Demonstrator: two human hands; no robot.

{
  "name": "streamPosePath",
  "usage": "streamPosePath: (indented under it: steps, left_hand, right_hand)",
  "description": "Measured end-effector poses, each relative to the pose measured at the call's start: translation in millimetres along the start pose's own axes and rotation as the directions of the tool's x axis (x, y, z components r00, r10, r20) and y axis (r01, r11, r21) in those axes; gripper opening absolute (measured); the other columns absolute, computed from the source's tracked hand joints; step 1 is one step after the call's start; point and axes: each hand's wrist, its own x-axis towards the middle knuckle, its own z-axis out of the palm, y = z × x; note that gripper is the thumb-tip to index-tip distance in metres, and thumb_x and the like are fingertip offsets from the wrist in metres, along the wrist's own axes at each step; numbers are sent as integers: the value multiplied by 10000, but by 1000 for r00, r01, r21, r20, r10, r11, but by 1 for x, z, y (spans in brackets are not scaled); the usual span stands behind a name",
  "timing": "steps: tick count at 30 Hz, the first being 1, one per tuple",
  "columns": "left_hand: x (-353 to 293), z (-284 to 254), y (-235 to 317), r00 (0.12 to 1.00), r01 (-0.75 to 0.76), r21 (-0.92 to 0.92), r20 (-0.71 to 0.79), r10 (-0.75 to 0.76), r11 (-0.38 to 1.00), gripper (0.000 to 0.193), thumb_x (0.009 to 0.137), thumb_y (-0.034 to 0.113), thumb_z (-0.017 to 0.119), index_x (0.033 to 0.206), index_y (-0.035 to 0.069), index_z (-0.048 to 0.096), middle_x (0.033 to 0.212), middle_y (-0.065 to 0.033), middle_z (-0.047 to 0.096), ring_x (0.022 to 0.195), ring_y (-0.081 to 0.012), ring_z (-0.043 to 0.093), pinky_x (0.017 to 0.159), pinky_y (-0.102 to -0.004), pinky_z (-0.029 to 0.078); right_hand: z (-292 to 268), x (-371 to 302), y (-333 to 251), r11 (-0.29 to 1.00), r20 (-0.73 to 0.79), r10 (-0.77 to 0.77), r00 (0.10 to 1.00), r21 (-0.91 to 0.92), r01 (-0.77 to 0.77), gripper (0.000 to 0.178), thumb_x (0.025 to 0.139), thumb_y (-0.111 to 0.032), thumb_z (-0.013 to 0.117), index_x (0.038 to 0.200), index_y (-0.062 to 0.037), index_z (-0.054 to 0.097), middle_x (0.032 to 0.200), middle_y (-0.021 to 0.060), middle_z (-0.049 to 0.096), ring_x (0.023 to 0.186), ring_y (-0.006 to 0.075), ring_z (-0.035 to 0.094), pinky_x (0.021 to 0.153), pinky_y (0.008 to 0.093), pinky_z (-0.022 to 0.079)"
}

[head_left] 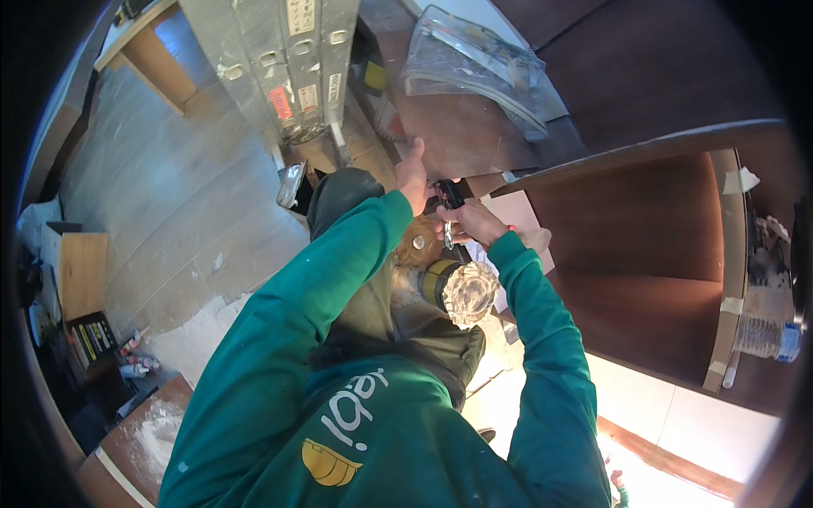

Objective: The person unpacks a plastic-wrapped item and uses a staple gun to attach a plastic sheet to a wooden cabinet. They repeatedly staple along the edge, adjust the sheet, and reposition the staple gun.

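Observation:
In front of my knees, my right hand [476, 223] is closed round a black-and-silver hand tool [449, 196]; its exact kind is unclear. The tool's dark part points away from me, beside the front edge of a brown panel [466, 135]. My left hand [412, 179] is just left of the tool, one digit stretched out away from me. Its other fingers reach toward the tool and are partly hidden. Below my hands sits a round object with a pale, scalloped top [470, 295] and a yellow-and-black side.
A brown open cabinet [635, 220] lies on the right, with tape on its edge. Clear plastic packaging [478, 68] rests on the panel. A folded metal ladder [279, 68] stands ahead. To the left are a wooden box [83, 275] and dusty floor [186, 220].

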Motion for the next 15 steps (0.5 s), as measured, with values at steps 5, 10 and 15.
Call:
streamPosePath:
  steps: [5,10,15]
  left_hand:
    - [4,-11,1,999,48,15,10,-48,999,555,946,365,496,1321,-21,358,1090,-240,613,736,-372,694,611,-409,608]
    - [-9,-19,6,995,85,108,-58,-79,990,446,925,313,482,1183,-50,460,1097,-211,603,971,-346,655,856,-426,551]
    - [-21,-35,-9,998,18,294,50,-34,956,281,901,185,527,1050,-53,516,1066,-198,600,991,-329,646,874,-421,546]
  right_hand:
    - [-14,-4,48,999,-83,-36,996,-11,35,275,943,-297,597,987,-26,609,882,60,674,809,169,666,726,306,520]
    - [-3,-38,73,963,-192,-99,977,229,142,222,963,-235,558,1024,-23,578,888,67,667,817,164,655,742,304,512]
    - [-1,-29,102,968,-156,-101,983,213,134,197,961,-219,558,1037,-39,575,888,53,666,829,148,643,726,298,495]
